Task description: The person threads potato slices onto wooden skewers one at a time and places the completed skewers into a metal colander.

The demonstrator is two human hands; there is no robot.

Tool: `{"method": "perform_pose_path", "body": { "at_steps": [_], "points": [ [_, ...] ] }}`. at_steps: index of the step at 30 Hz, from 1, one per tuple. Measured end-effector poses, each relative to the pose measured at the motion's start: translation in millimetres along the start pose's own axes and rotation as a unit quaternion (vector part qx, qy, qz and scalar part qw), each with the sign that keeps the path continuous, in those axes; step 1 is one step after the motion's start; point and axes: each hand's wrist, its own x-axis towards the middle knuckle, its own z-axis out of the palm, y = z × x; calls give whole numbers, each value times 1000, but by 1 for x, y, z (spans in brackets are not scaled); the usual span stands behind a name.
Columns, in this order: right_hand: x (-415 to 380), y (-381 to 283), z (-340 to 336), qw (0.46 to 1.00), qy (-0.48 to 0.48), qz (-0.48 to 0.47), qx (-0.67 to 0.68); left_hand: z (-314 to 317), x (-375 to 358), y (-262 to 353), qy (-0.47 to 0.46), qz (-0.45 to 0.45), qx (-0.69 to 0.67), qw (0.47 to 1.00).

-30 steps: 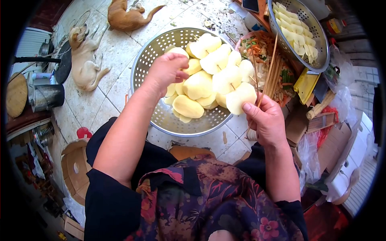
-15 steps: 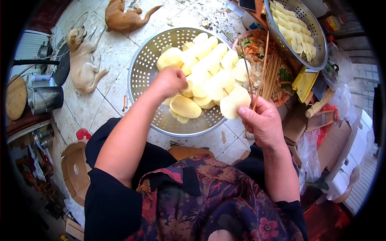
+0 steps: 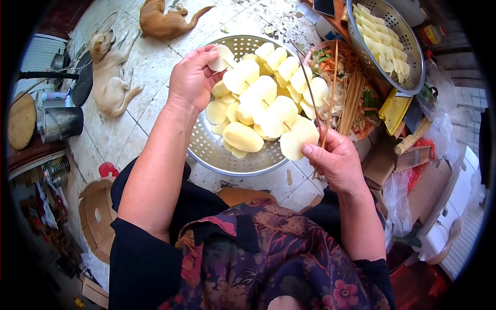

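My left hand [image 3: 196, 77], fingers closed, pinches a pale potato slice [image 3: 222, 58] at the far end of a row of slices threaded on a thin stick. At the near end of that row, my right hand [image 3: 333, 155] grips bamboo skewers [image 3: 330, 98] with its thumb against a round potato slice [image 3: 298, 138]. The skewered slices [image 3: 276, 116] slant across a perforated steel colander [image 3: 235, 165]. A second skewered row [image 3: 290, 67] lies beside them. Beneath are loose slices [image 3: 217, 111] and a thick peeled potato piece [image 3: 243, 137].
A second colander [image 3: 416, 77] at the upper right holds finished-looking rows of slices. Bundled skewers [image 3: 350, 103] lie on a basin of vegetable scraps [image 3: 325, 56]. A phone [image 3: 324, 7] rests nearby. Two dogs, one pale [image 3: 108, 88] and one brown [image 3: 163, 20], lie on the tiled floor.
My left hand has moved up and away from over the colander and now holds the far end slice. The skewered row is spread out longer between my hands. My right hand has barely moved.
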Motion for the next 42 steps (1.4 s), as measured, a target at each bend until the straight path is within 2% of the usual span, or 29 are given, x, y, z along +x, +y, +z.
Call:
{"method": "perform_pose_path", "body": {
  "at_steps": [11, 17, 20, 24, 32, 37, 42],
  "points": [
    [1, 3, -1, 1000, 0, -3, -10, -2, 1, 1, 9, 37, -16, 999],
    [1, 4, -3, 1000, -4, -7, -3, 7, -8, 6, -16, 43, 77, 996],
    [1, 4, -3, 1000, -3, -13, -16, 14, -13, 7, -39, 20, 109, 993],
    [2, 9, -2, 997, -5, -48, -54, 8, -8, 3, -13, -8, 61, 998],
    [2, 14, -1, 996, -7, -52, -71, 4, -9, 2, 22, -44, 2, 999],
    [3, 16, 0, 996, -4, -51, -67, 3, -10, -2, -32, -105, 35, 993],
    [3, 15, 1, 998, 5, -43, -52, 7, -14, -2, -34, -119, 45, 991]
  ]
}}
